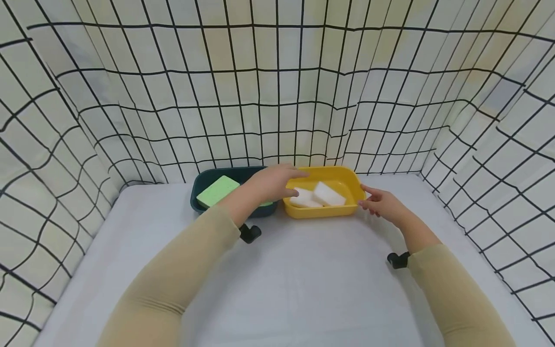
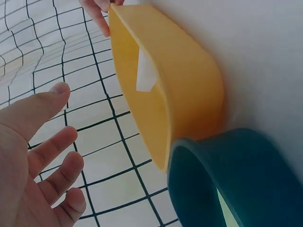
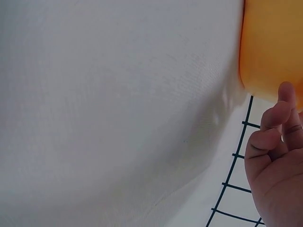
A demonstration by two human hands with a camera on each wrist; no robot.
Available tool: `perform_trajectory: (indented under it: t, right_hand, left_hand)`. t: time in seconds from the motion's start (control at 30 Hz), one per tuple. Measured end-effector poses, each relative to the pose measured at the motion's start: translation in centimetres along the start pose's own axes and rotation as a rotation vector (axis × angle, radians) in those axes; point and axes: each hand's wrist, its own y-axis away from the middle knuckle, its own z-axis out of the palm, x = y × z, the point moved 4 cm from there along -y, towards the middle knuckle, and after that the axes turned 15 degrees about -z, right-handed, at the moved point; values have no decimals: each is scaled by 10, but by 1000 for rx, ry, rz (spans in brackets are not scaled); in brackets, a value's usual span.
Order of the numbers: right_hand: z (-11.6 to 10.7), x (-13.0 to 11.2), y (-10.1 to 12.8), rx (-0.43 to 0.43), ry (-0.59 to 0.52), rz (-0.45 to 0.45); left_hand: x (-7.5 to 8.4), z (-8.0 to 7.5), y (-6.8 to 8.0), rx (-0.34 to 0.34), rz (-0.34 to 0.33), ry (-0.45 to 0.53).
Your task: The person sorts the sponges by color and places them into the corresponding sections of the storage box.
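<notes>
A yellow plastic tub (image 1: 321, 212) stands on the white cloth, with white sponge-like blocks (image 1: 328, 194) inside. My right hand (image 1: 383, 206) is at its right end, thumb and fingers spread around that end and holding it. In the right wrist view, fingertips (image 3: 286, 90) rest against the tub's wall. My left hand (image 1: 270, 183) hovers over the gap between this tub and a dark teal tub (image 1: 199, 185), fingers apart and holding nothing. A light green sponge (image 1: 218, 190) lies in the teal tub, partly hidden by my left forearm.
The two tubs stand side by side at the back of the white-covered table (image 1: 303, 279). A black wire grid (image 1: 277, 101) rises right behind them, with more grid along both sides. Each wrist wears a black band device (image 1: 250, 233).
</notes>
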Motion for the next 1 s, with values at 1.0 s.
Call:
perform_trajectory:
  t: [1.0]
  right_hand:
    - [1,-5,4,-31,37,-33]
  left_hand:
    - [-138,26,174,65,-185,54]
